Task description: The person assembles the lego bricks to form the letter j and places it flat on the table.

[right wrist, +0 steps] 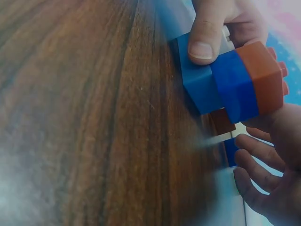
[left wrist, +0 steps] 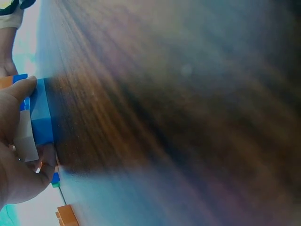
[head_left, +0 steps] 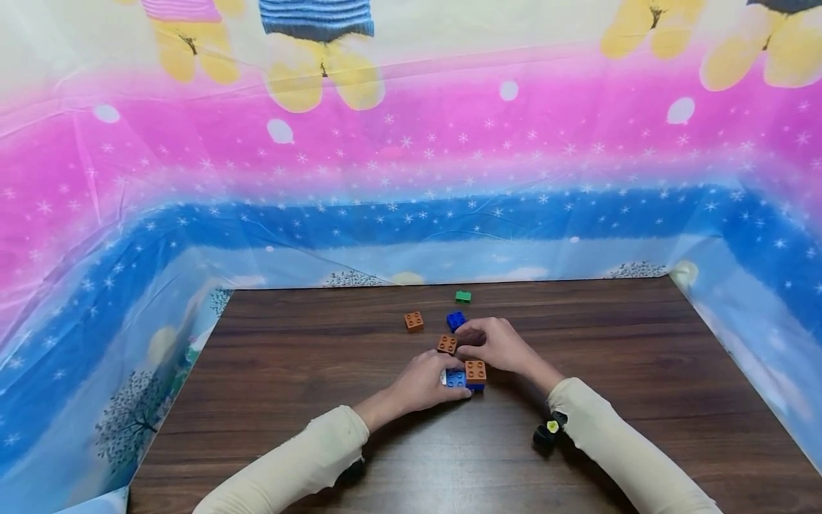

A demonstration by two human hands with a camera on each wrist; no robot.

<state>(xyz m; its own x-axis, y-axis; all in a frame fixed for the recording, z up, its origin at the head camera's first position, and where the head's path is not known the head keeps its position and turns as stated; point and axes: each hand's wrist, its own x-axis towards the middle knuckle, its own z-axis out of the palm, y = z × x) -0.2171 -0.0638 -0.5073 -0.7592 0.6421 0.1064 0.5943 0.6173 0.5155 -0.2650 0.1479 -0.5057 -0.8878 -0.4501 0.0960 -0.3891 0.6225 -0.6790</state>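
Observation:
My left hand (head_left: 420,382) grips a small stack of toy building bricks near the middle of the table. Its bottom is a lighter blue brick (right wrist: 200,80), with a white brick (left wrist: 26,136) and a dark blue brick (right wrist: 235,87) on it. An orange brick (head_left: 476,369) tops the dark blue one. In the right wrist view, the left thumb presses the lighter blue brick's side. Just behind the stack, my right hand (head_left: 497,346) hovers with fingers loosely bent and nothing held, beside a loose orange brick (head_left: 447,344) and a loose blue brick (head_left: 456,320).
Farther back on the brown wooden table (head_left: 289,357) lie another orange brick (head_left: 414,321) and a green brick (head_left: 463,296). A printed cloth (head_left: 449,214) hangs around the table's back and sides. A black wrist device (head_left: 544,437) sits below the right sleeve.

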